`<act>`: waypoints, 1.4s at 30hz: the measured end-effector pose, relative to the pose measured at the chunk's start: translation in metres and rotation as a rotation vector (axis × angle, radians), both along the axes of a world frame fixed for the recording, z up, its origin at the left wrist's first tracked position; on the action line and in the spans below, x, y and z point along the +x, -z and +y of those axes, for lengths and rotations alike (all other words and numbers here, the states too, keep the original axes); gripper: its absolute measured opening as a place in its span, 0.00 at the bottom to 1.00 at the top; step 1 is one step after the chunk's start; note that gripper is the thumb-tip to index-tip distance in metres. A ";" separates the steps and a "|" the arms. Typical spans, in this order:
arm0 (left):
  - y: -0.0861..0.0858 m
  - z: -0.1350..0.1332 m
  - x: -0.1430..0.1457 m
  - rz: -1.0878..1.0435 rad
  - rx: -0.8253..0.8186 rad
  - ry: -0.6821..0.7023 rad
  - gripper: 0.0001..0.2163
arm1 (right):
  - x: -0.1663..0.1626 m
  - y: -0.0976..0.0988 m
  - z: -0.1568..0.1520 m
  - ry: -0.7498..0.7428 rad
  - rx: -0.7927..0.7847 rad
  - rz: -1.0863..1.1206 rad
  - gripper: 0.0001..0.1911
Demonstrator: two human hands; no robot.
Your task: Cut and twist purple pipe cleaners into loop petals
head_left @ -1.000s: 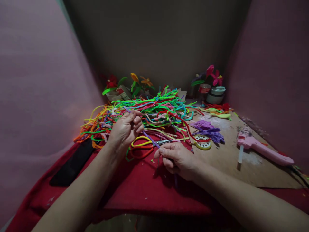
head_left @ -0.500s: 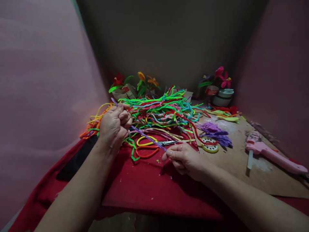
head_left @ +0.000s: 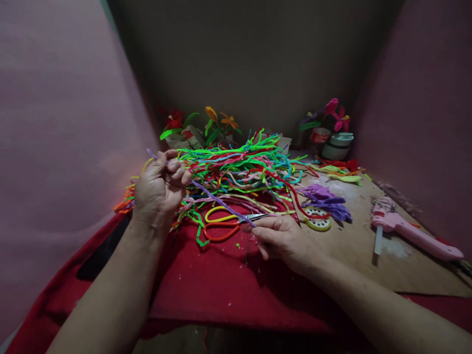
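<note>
A purple pipe cleaner [head_left: 219,200] stretches diagonally between my two hands. My left hand [head_left: 161,186] is closed around its upper part, and a short end sticks up past the thumb. At the lower end, my right hand [head_left: 277,241] pinches it between thumb and fingers. Scissors [head_left: 221,233] with one yellow and one red handle lie just behind the strand, their blades partly hidden by my right hand. A big heap of pipe cleaners [head_left: 239,167], mostly green, red and pink, spreads behind my hands.
Purple fuzzy bundles [head_left: 328,202] and a yellow-rimmed spool [head_left: 317,219] lie on a brown board [head_left: 354,255]. A pink glue gun [head_left: 413,228] rests at the right. Pipe-cleaner flowers [head_left: 221,120] and a lidded jar [head_left: 338,146] stand at the back. Red cloth [head_left: 228,295] covers the table.
My left hand has shifted left along the purple pipe cleaner, and more of it shows between my hands. My right hand stays near the same spot. The whole view has shifted slightly.
</note>
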State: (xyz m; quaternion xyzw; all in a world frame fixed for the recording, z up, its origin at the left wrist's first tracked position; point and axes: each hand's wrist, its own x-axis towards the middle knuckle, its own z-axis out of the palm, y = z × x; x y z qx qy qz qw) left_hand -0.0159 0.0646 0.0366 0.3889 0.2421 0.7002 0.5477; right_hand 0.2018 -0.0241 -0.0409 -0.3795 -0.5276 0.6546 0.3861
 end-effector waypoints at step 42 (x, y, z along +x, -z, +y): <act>0.057 -0.055 0.081 0.432 -0.136 0.331 0.07 | -0.007 -0.001 0.006 0.289 0.049 0.365 0.16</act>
